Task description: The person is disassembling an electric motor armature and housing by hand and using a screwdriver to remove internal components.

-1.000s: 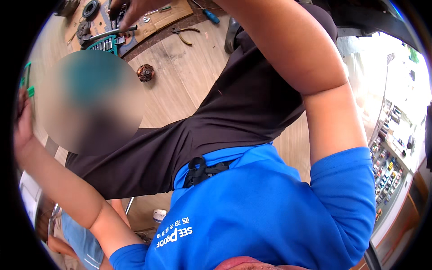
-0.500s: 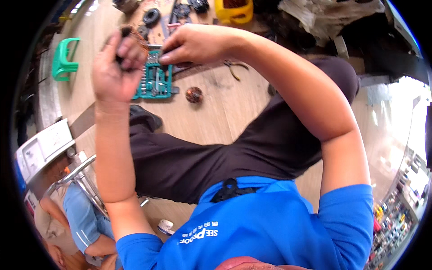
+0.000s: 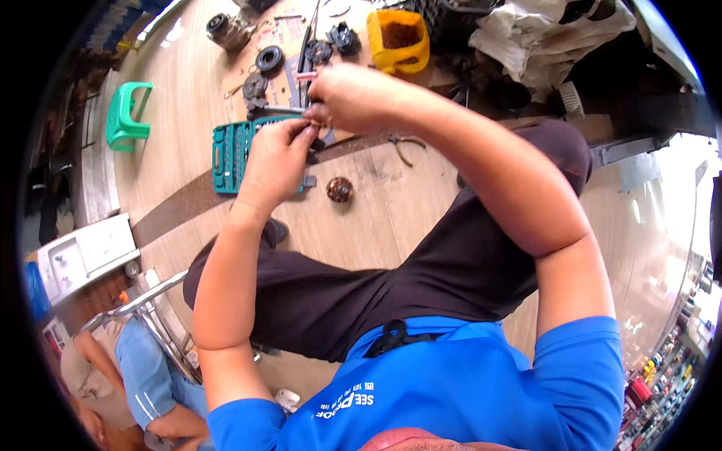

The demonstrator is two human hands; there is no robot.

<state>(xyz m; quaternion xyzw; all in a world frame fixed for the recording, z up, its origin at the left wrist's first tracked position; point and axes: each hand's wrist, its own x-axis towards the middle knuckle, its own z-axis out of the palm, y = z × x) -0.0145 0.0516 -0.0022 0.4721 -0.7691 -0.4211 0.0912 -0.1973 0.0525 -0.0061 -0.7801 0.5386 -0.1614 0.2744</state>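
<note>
My left hand (image 3: pixel 277 161) is closed in a pinch, its fingertips meeting my right hand (image 3: pixel 355 99) above the floor. The right fingers are curled and closed too. What they hold between them is small and hidden by the fingers. Partly behind my left hand lies an open teal tool case (image 3: pixel 226 161) with rows of sockets and bits. Nearer to me, a round copper-wound motor part (image 3: pixel 340 189) sits on the floor. Pliers with yellowish handles (image 3: pixel 406 149) lie right of it, below my right forearm.
Cardboard beyond my hands carries a black ring (image 3: pixel 269 59) and several dark motor parts (image 3: pixel 344 39). A cut yellow jug (image 3: pixel 398 43) holds brownish contents. A metal housing (image 3: pixel 228 31) and a green stool (image 3: pixel 128 116) stand left. Another person (image 3: pixel 154 376) sits lower left.
My left hand has moved right, away from above the tool case, and come down to meet my right hand. The dark, copper-coloured thing near its fingers no longer shows. The view has shifted slightly.
</note>
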